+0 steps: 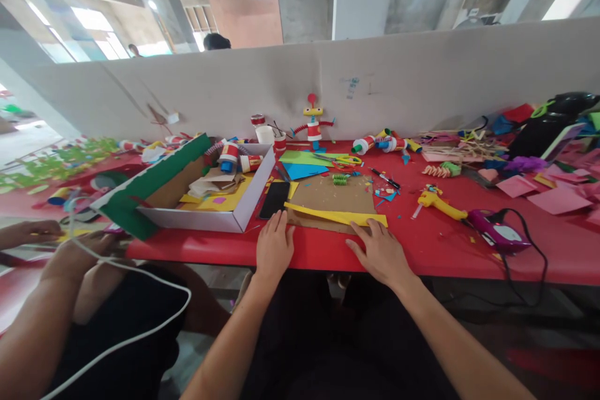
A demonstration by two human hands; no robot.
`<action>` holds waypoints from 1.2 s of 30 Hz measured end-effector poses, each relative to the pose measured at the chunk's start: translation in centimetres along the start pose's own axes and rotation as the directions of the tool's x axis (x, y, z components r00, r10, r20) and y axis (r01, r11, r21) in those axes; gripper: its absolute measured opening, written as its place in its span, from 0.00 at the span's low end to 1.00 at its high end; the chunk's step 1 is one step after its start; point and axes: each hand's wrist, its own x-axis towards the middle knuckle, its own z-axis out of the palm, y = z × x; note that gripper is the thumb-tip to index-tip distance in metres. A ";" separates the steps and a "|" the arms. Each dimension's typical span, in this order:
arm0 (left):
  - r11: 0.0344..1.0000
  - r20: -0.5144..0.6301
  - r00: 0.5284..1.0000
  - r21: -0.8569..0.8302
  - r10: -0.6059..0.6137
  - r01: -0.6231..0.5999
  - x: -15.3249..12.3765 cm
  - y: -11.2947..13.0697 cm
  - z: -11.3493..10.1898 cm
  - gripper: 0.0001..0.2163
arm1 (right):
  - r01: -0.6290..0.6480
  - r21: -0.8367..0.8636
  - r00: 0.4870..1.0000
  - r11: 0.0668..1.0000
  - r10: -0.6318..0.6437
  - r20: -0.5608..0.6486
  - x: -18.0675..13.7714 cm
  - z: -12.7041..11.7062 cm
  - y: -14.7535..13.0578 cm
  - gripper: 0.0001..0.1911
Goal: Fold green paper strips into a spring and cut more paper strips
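Note:
My left hand (274, 247) lies flat on the red table (422, 244), fingers stretched out, its fingertips at the near left corner of a brown cardboard sheet (332, 197). My right hand (380, 251) rests open at the cardboard's near right edge, fingertips just under a long yellow paper strip (335, 214) that lies across the cardboard. Neither hand holds anything. A black phone (274, 199) lies just beyond my left hand. A small green paper spring (340, 179) sits at the cardboard's far edge.
An open white box (220, 215) with a green lid holds paper scraps at left. Scissors (344, 161), coloured paper, a paper-cup robot figure (312, 119), a yellow glue gun (438, 203) and a purple corded tool (494, 229) lie about. Another person's arms (56, 275) are at far left. A white partition (375, 81) backs the table.

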 end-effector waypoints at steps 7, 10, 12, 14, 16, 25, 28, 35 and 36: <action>0.997 0.088 0.996 0.072 -0.027 0.021 1.9 -3.3 0.8 0.22 | 0.011 0.001 1.000 1.000 -0.011 -0.017 -0.1 0.1 0.0 0.28; 0.996 0.108 0.993 0.081 -0.039 0.030 2.7 -4.3 0.5 0.21 | 0.015 -0.002 1.000 1.000 -0.015 -0.019 -0.2 0.1 0.0 0.28; 0.995 0.084 0.994 0.085 -0.067 0.060 2.8 -4.0 0.0 0.20 | 0.015 0.004 1.000 1.000 -0.015 -0.015 -0.1 0.1 0.1 0.28; 0.992 0.006 0.996 0.089 -0.093 0.092 2.5 -2.3 -0.4 0.21 | 0.013 0.013 1.000 1.000 -0.013 -0.008 -0.1 0.1 0.1 0.28; 0.997 -0.009 0.998 0.051 0.057 -0.057 1.7 0.7 -0.5 0.21 | 0.011 0.016 1.000 1.000 -0.011 -0.005 0.0 0.1 0.1 0.27; 0.933 0.063 0.938 -0.149 0.340 -0.328 0.7 7.0 1.7 0.19 | 0.004 0.009 1.000 1.000 -0.004 -0.018 0.0 0.3 0.2 0.26; 0.949 0.109 0.952 -0.171 0.286 -0.266 1.9 5.0 1.3 0.15 | 0.007 -0.001 1.000 1.000 -0.007 -0.017 -0.1 0.2 0.1 0.27; 0.971 0.224 0.973 -0.238 0.051 0.004 4.7 4.0 1.2 0.07 | 0.009 0.007 1.000 1.000 -0.009 -0.014 -0.1 0.0 0.1 0.27; 0.972 0.231 0.972 -0.234 0.029 0.027 4.9 4.1 1.3 0.06 | 0.009 0.008 1.000 1.000 -0.008 -0.015 0.0 0.0 0.1 0.27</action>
